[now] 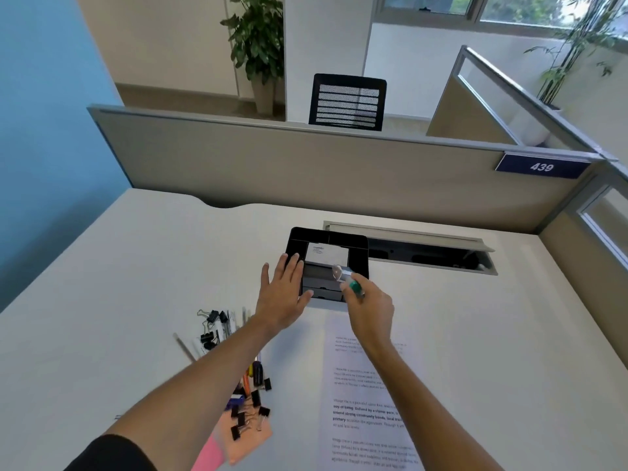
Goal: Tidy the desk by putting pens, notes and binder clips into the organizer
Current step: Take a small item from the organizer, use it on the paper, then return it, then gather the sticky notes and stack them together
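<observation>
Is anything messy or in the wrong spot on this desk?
Yes. Black binder clips lie scattered over the orange sticky notes, and more clips are jumbled with loose pens left of the printed sheet. None are in the black organizer yet. Nothing looks spilled or broken.

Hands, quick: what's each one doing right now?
Left hand: open, straight fingers against the organizer.
Right hand: gripping a green marker.

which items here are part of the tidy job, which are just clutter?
Job:
organizer
green-capped pen in right hand
left hand on the organizer
pens
binder clips
pink notes

Lying about:
printed sheet
desk cable tray
</observation>
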